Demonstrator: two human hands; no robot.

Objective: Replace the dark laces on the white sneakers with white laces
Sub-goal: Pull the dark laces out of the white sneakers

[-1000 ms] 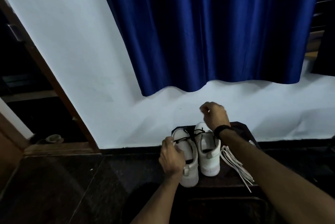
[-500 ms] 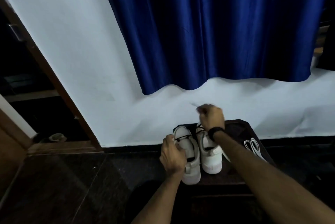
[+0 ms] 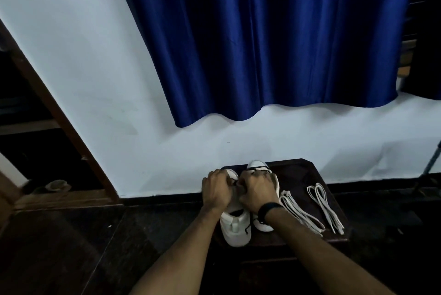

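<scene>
Both hands sat curled on the sneakers on the bench (image 3: 307,170): left hand (image 3: 217,189) gripping the left sneaker (image 3: 235,225), right hand (image 3: 257,190) pinching its dark lace (image 3: 235,182); white laces (image 3: 300,211) lay beside.

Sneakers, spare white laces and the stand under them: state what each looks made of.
Sneakers: smooth matte white upper, maybe leather or synthetic; too dim to tell. White laces: flat woven fabric, lying limp in folded bundles. Stand: dark, faintly glossy, probably polished wood.

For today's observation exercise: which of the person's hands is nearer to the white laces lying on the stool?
Right. The right hand rests on the right sneaker, just beside the white laces. The left hand is on the left sneaker, farther away.
</scene>
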